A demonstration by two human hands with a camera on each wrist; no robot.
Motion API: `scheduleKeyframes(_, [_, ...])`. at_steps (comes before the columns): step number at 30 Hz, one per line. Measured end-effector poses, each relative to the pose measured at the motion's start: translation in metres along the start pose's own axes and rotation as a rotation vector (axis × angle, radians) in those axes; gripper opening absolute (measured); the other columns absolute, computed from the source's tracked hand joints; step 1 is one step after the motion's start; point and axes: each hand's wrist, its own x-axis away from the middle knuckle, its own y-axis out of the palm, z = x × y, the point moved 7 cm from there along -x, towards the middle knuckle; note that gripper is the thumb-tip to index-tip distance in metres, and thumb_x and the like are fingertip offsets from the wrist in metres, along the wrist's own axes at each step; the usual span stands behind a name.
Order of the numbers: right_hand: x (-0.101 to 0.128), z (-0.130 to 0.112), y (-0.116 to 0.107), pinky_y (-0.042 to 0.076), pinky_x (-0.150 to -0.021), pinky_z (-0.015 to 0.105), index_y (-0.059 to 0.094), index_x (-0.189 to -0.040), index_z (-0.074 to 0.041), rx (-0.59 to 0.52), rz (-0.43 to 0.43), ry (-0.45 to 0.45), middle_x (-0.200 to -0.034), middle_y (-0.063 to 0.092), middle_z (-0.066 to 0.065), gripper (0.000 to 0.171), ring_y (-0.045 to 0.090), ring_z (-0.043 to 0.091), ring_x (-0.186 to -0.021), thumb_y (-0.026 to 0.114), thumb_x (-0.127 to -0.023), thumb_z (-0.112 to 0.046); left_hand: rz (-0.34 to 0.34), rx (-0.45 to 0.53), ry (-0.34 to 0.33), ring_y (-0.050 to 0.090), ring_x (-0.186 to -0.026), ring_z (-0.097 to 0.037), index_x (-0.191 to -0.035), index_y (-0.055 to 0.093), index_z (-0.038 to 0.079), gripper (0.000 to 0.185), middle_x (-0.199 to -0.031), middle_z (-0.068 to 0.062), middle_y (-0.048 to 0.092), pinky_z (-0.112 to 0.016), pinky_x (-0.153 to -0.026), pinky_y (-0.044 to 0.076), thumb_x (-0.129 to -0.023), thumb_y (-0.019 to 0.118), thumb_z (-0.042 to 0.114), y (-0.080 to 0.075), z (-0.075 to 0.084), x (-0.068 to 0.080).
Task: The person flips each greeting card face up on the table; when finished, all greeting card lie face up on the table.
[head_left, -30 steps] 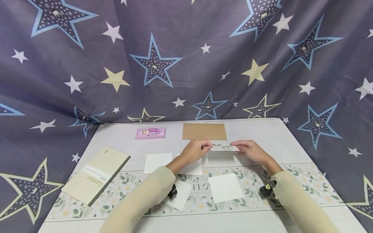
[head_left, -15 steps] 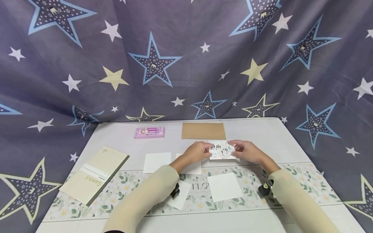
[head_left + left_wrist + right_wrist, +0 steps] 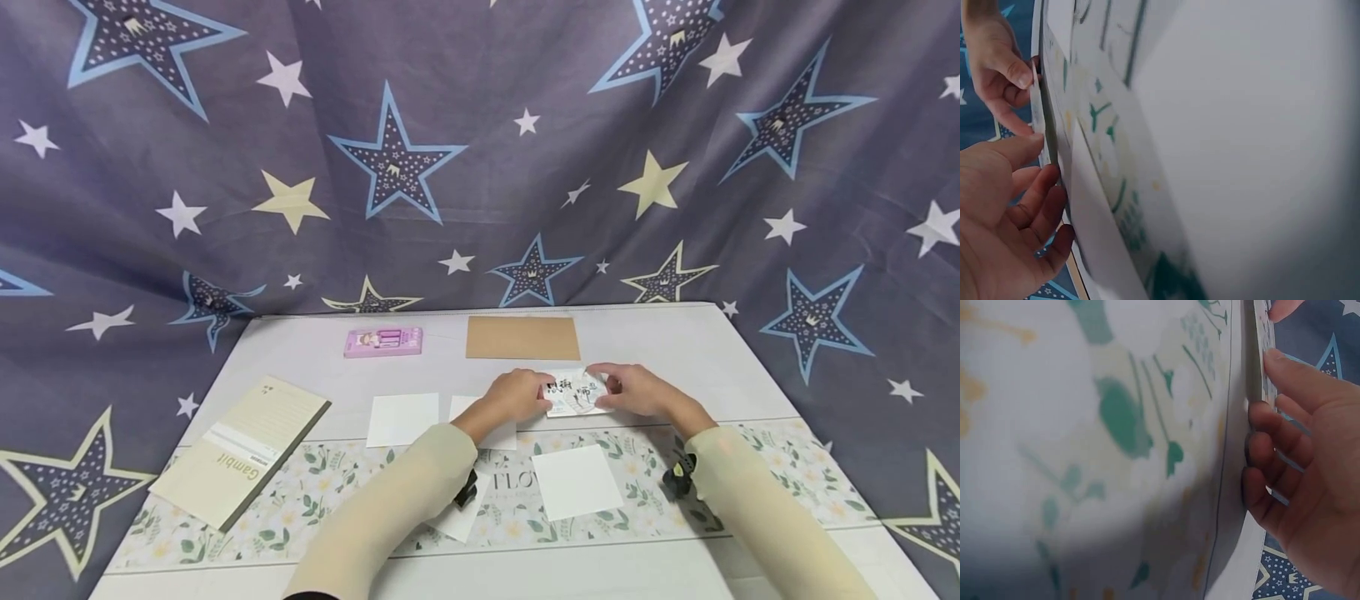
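Card (image 3: 574, 392) flat, long axis left-right, its short ends in pinching grip of left hand (image 3: 517, 395) and right hand (image 3: 633, 389).

You can read "Gambit" on the notebook (image 3: 238, 451) and "FLO" on the floral mat (image 3: 517, 482).

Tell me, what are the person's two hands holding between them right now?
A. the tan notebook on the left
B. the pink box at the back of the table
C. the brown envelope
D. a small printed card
D: the left hand and the right hand each pinch one end of the small printed card; the pink box, notebook and brown envelope lie untouched.
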Motion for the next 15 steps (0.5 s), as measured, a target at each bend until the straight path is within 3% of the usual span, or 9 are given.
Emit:
scheduleKeyframes(6, [-0.002,0.001,0.003,0.044,-0.065,0.026,0.053,-0.147,-0.006,0.017,-0.010,0.013,-0.078,0.061,-0.003,0.065,0.051,0.010,-0.067,0.078,-0.090,-0.025,-0.038,-0.017,-0.002,0.063,-0.087,-0.012,-0.140,0.063,0.024,0.045,-0.083,0.007,0.070,-0.030,-0.079,0.051,-0.097,0.068,0.035,0.001,0.003,-0.003])
scheduleKeyframes(12, [-0.003,0.002,0.006,0.042,-0.063,0.026,0.054,-0.146,-0.006,0.036,-0.005,0.018,-0.075,0.060,-0.003,0.064,0.049,0.010,-0.064,0.078,-0.089,-0.025,-0.056,-0.110,0.007,0.066,-0.115,-0.020,-0.141,0.062,0.022,0.047,-0.122,-0.001,0.072,-0.044,-0.098,0.052,-0.096,0.067,0.036,0.003,0.009,-0.002])
scheduleKeyframes(15, [-0.002,0.004,0.007,0.041,-0.063,0.027,0.054,-0.146,-0.007,0.032,-0.007,0.033,-0.074,0.059,-0.003,0.064,0.048,0.011,-0.064,0.079,-0.089,-0.024,-0.064,-0.138,-0.004,0.065,-0.118,-0.021,-0.143,0.060,0.022,0.050,-0.128,-0.002,0.070,-0.045,-0.101,0.050,-0.096,0.068,0.037,0.004,0.011,-0.002])
